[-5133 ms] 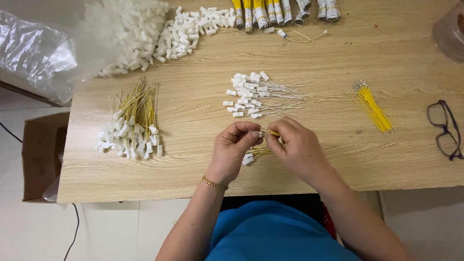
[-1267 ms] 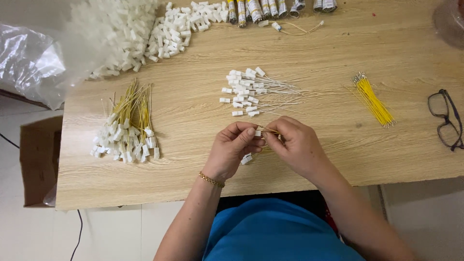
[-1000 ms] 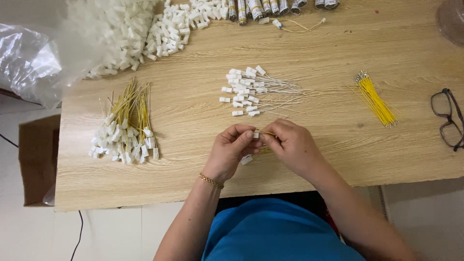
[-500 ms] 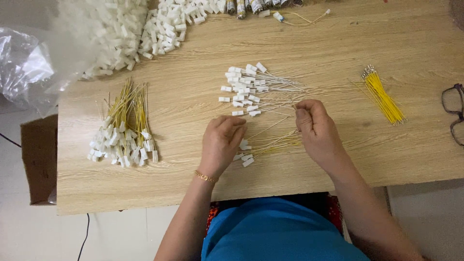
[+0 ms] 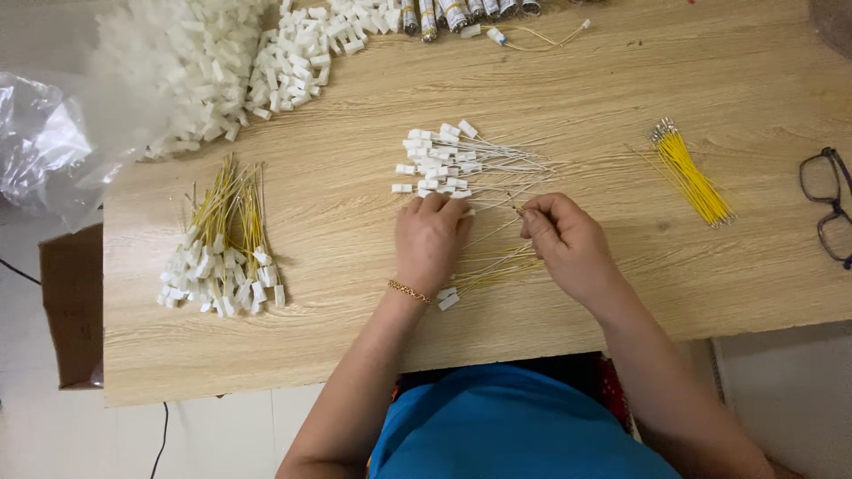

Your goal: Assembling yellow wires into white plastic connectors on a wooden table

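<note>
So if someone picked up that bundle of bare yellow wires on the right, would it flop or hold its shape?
The yellow wire bundle would probably sag slightly: the strands look thin. It likely weighs very little. Nothing visibly ties it, so strands might slip out and scatter across the wooden table.

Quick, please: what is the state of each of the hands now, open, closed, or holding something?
Left hand: open, palm down, fingertips at the pile of white connectors.
Right hand: closed, pinching a thin wire.
</note>
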